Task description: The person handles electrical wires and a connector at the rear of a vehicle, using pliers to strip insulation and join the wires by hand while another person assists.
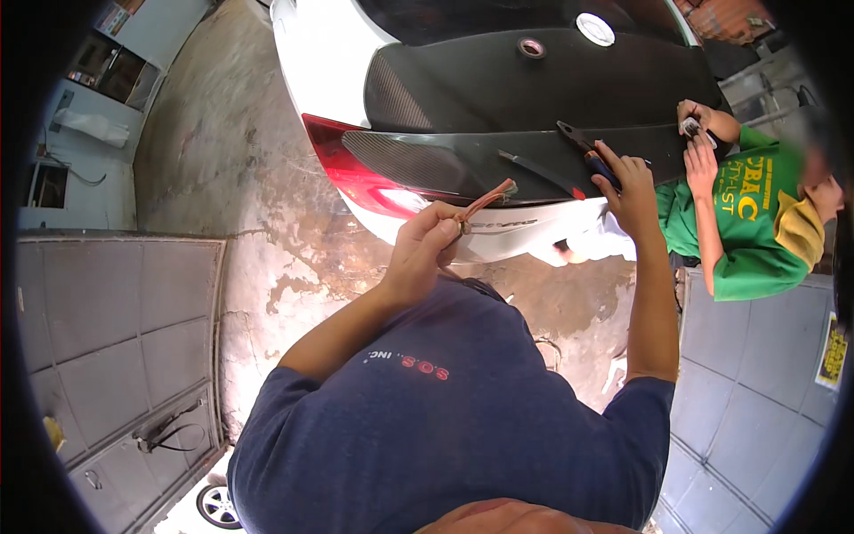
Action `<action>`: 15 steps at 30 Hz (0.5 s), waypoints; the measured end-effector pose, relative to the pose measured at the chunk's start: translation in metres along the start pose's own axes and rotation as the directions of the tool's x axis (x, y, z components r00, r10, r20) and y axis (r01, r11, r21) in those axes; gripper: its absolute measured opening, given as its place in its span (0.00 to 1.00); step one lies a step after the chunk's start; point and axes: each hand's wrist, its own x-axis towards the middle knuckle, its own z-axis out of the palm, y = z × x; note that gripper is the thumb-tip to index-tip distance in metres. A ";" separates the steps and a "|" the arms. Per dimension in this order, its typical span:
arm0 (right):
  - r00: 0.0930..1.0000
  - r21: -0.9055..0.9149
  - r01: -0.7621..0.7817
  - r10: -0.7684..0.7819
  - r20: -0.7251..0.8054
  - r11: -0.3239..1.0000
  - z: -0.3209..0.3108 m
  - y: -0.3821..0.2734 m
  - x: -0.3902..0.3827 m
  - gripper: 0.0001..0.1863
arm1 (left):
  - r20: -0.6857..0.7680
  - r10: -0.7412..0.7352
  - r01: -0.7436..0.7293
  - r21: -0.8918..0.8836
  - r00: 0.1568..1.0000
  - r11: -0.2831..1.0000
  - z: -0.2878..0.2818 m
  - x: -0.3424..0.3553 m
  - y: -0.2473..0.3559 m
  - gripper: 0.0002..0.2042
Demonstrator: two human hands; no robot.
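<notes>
My left hand [429,233], near the rear edge of the white car [498,236], pinches a short bundle of reddish and greenish strands [491,193], wire or cord, its loose end pointing up to the right. My right hand [623,182] grips black pliers [578,138] with dark blue handles, raised over the dark carbon-look trunk panel [427,160]. A slim tool [543,173] with a red end, apparently a knife, lies on that panel between my hands. Higher on the dark panels sit a tape roll [519,50] and a white round object [595,28].
A co-worker in a green shirt [729,249] stands at the right, both hands on a small object [692,125] at the panel's edge. Grey metal gates [98,347] flank me. A wheel [218,505] lies at lower left; shelving [107,71] is at upper left.
</notes>
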 end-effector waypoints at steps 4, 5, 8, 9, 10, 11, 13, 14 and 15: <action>0.993 -0.166 0.101 -0.109 -0.041 0.981 -0.008 -0.010 -0.002 0.25 | -0.045 -0.061 0.063 0.048 0.997 0.997 0.002 -0.004 0.002 0.11; 0.995 -0.216 0.089 -0.095 -0.015 0.972 -0.015 -0.017 -0.002 0.24 | -0.042 -0.087 0.091 0.094 0.995 0.991 0.002 -0.006 -0.001 0.11; 0.944 0.196 0.220 -0.157 -0.289 0.956 -0.032 -0.091 0.001 0.25 | -0.018 -0.134 0.135 0.211 0.991 0.968 0.002 -0.006 -0.005 0.12; 0.976 0.451 0.207 -0.152 -0.155 0.868 -0.031 -0.112 -0.002 0.23 | -0.006 -0.133 0.130 0.254 0.991 0.958 0.005 -0.005 -0.001 0.12; 0.982 0.558 0.189 -0.152 -0.113 0.808 -0.029 -0.137 -0.007 0.21 | 0.024 -0.137 0.129 0.210 0.990 0.969 0.010 -0.004 0.001 0.13; 0.987 0.574 0.157 -0.152 -0.058 0.803 -0.027 -0.155 -0.010 0.18 | 0.074 -0.117 0.102 0.173 0.990 0.980 0.012 -0.003 -0.005 0.13; 0.986 0.802 -0.079 -0.069 0.149 0.592 -0.001 -0.159 -0.022 0.12 | 0.136 -0.096 0.076 0.148 0.986 0.986 0.009 0.000 -0.009 0.13; 0.962 0.886 -0.240 -0.025 0.271 0.397 0.014 -0.151 -0.029 0.11 | 0.221 -0.110 0.092 0.088 0.969 0.992 0.009 0.002 -0.008 0.13; 0.965 0.887 -0.228 -0.027 0.261 0.402 0.021 -0.140 -0.028 0.11 | 0.302 -0.111 0.109 0.023 0.947 0.994 0.009 0.004 -0.009 0.13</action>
